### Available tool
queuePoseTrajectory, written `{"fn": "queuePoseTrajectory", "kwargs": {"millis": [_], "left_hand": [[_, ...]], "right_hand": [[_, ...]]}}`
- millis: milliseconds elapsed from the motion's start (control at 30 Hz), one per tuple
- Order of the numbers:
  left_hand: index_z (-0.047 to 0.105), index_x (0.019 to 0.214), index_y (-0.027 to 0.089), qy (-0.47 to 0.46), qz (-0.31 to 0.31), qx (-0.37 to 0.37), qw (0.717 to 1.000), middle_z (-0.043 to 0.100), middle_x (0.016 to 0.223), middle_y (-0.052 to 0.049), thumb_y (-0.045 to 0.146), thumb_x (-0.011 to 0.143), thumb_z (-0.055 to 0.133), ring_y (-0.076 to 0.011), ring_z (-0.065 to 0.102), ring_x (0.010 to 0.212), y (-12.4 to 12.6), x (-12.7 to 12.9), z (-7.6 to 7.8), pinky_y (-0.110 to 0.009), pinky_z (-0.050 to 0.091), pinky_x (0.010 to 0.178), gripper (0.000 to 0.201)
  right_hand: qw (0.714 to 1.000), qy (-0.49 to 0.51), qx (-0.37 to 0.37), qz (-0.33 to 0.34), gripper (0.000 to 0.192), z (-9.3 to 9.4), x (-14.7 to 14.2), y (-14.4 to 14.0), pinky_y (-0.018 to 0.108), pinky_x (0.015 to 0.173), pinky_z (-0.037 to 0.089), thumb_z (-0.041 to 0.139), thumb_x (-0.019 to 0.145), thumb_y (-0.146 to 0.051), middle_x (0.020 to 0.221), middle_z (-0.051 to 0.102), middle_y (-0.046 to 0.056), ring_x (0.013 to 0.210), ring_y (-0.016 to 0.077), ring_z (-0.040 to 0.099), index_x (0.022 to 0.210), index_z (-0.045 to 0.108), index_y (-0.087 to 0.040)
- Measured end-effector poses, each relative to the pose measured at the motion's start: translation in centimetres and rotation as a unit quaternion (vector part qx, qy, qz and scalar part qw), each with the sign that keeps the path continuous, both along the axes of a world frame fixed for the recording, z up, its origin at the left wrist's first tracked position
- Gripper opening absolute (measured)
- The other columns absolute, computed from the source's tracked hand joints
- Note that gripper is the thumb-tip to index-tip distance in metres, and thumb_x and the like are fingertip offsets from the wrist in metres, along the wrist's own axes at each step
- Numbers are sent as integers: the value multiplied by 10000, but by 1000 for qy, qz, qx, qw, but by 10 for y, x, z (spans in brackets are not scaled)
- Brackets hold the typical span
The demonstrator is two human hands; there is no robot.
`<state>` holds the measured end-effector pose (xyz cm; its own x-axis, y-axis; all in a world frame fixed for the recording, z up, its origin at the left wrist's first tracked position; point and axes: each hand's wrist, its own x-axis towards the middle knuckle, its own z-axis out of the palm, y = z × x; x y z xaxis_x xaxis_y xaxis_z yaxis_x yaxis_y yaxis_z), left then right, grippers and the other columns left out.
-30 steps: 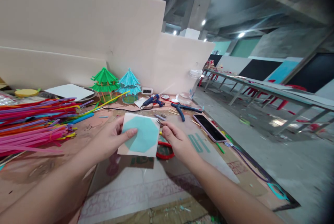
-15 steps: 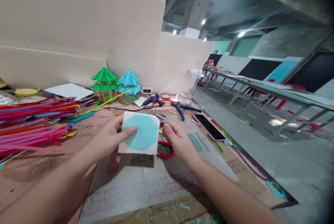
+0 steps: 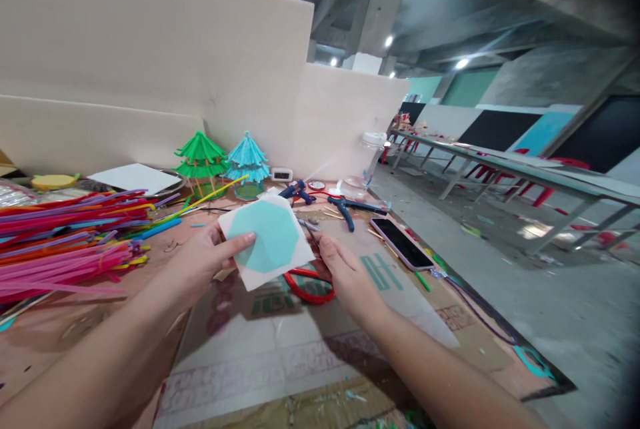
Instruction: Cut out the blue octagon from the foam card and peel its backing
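- The left hand [image 3: 200, 262] pinches a white card [image 3: 267, 240], with the thumb lying on top of the blue shape [image 3: 267, 235] stuck on it.
- The card is held up in the air, tilted, just above the table [image 3: 75, 329].
- The right hand [image 3: 343, 269] is at the right edge of the card. Its fingers are curled around the red scissors [image 3: 310, 285], and the thin metal tips poke out near the card's top corner.
- The red handles of the scissors show just under the card.
- Under both hands lies a flat piece of cardboard [image 3: 300, 355] with print on it.
- To the left is a big pile of straws [image 3: 65, 242] in pink, purple, red and yellow.
- Behind the card stand a little green paper umbrella tower [image 3: 201, 162] and a blue one [image 3: 247, 162], side by side.
- A blue glue gun [image 3: 296, 191] and blue pliers [image 3: 347, 207] lie past the card, near the wall board.
- A phone [image 3: 403, 244] lies face up to the right of the right hand, close to the table edge.
- A clear jar [image 3: 373, 152] stands farther back by the wall board.
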<state>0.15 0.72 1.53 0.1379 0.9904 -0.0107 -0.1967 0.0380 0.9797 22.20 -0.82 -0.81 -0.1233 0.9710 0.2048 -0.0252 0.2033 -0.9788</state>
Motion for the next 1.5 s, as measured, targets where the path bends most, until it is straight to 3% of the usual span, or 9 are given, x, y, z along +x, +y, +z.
{"fn": "queuePoseTrajectory", "kwargs": {"millis": [233,500,900,1033,1133,1200,1333,1400,1500], "left_hand": [[636,1189,176,-39,17,45,998,741,1078,-75,346,716,803,-221,719,878,4,-4,1,-276,602,718,529],[648,1157,185,-39,32,48,998,734,1096,-75,360,707,806,-227,715,873,2,-3,-1,-294,602,719,508],[727,955,151,150,-1,10,989,762,910,-83,484,650,808,-233,700,810,4,-15,4,-271,577,679,458],[719,930,116,169,3,13,986,752,852,-105,529,669,770,-239,694,767,7,-18,4,-280,572,633,491],[692,971,117,129,22,17,991,744,888,-102,509,668,769,-226,687,748,7,-15,5,-275,568,590,501],[649,1082,146,103,29,26,994,736,995,-90,448,635,807,-230,693,817,5,-11,8,-291,583,637,562],[588,1152,160,49,50,14,997,731,1035,-81,353,571,846,-222,698,858,2,-4,14,-308,583,733,665],[588,1143,155,45,53,11,998,734,1010,-74,339,581,835,-208,697,833,1,-3,15,-285,573,710,641],[594,1124,154,49,58,12,997,737,937,-50,336,618,808,-187,690,765,2,-6,14,-257,552,651,579]], "right_hand": [[997,-59,58,-6,493,5,0,-2,253,537,315,409,923,-618,649,397,-34,564,117,354,980,623,-178],[994,-80,76,-1,478,-1,0,-1,254,521,287,356,957,-584,669,382,-25,584,122,354,1010,607,-181],[997,-68,38,-6,494,-1,3,11,238,462,219,419,895,-650,588,325,-62,506,102,270,865,563,-178],[993,-105,48,-21,498,-3,11,19,232,490,311,357,932,-610,595,402,-47,516,107,358,894,593,-173],[964,-228,113,-75,411,-10,26,36,294,707,463,365,968,-480,841,614,38,753,162,560,1063,632,-182],[921,-335,167,-108,325,-20,37,51,371,911,453,428,952,-338,1085,638,94,1012,219,580,1162,620,-182],[842,-507,157,-94,376,-36,54,72,410,930,469,466,915,-189,1095,625,136,1005,246,600,1267,591,-152],[826,-530,162,-104,383,-34,56,71,416,954,455,506,902,-190,1130,609,139,1051,256,586,1273,593,-156],[835,-510,197,-64,374,-22,49,57,393,1002,423,537,917,-278,1222,587,119,1139,244,553,1277,590,-189]]}}
